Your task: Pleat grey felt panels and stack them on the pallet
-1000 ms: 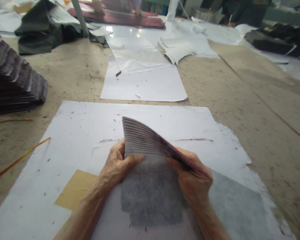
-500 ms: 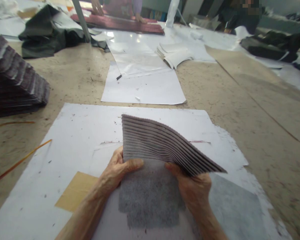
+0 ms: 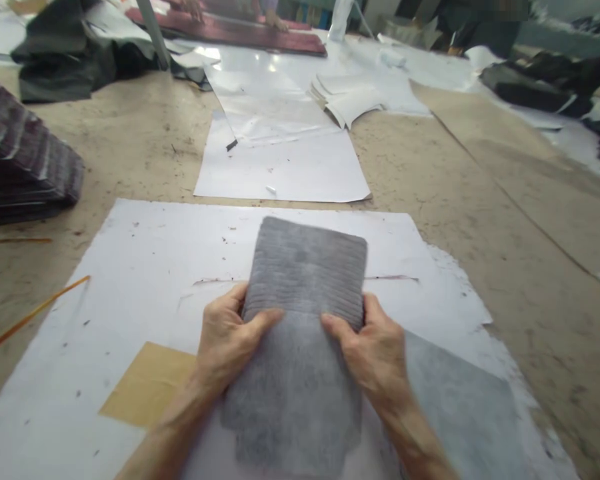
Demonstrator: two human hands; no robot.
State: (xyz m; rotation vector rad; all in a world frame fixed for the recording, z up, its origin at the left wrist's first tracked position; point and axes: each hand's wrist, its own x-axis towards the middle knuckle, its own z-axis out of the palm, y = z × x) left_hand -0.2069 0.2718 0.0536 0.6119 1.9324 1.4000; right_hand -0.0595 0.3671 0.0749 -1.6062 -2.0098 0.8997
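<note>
A grey fabric piece (image 3: 300,373) is held between my two hands, with a ribbed upper part and a smoother, felt-like lower part that narrows in a step at the bottom. My left hand (image 3: 230,327) grips its left edge, thumb on the face and fingers behind. On the opposite edge my right hand (image 3: 373,337) holds it the same way. Both thumbs press near the line where ribs meet the smooth part. Beneath lies a large white sheet (image 3: 155,267). To the right, a flat grey-blue sheet (image 3: 465,400) lies partly behind my right forearm.
A tan paper square (image 3: 145,383) lies left of my forearm, near an orange strip (image 3: 40,313). A striped fabric stack (image 3: 25,153) stands at the left. Farther off are white papers (image 3: 280,167), dark cloth (image 3: 80,53), and another person's hands on red fabric (image 3: 230,33).
The ribbed upper part, earlier fanned out to the right with its dark ribs showing, now stands straighter with a paler face. My right hand has turned more upright along the edge.
</note>
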